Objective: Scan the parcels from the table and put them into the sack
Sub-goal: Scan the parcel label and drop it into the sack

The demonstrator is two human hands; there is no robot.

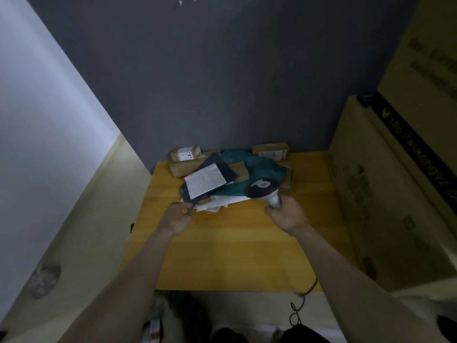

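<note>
I see a yellow wooden table point(235, 243) against a dark grey wall point(222, 70), with a heap of parcels point(230, 174) at its far end. My left hand point(176, 217) is at the near-left corner of the heap, fingers curled and pinching the edge of a dark navy mailer bag point(217, 161) that carries a white label sheet point(205, 179). My right hand point(286, 215) is clenched round the grey handle of a barcode scanner point(263, 190), whose dark head points at the heap and sits over a teal mailer bag point(254, 167). White envelopes point(220, 203) stick out under the navy bag, just beyond my left fingers. At the back, touching the wall, lie a small brown box point(185, 153) with a white label on the left and another brown box point(270, 151) on the right. A brown padded parcel point(184, 168) lies just in front of the left box. More brown packets are half buried under the teal bag; I cannot tell how many. Large cardboard cartons point(395, 181) stand stacked along the right side of the table. A coiled cable point(300, 303) hangs off the near-right table edge. I cannot make out the sack; something pale and blurred lies on the floor below the near edge, too unclear to name.
</note>
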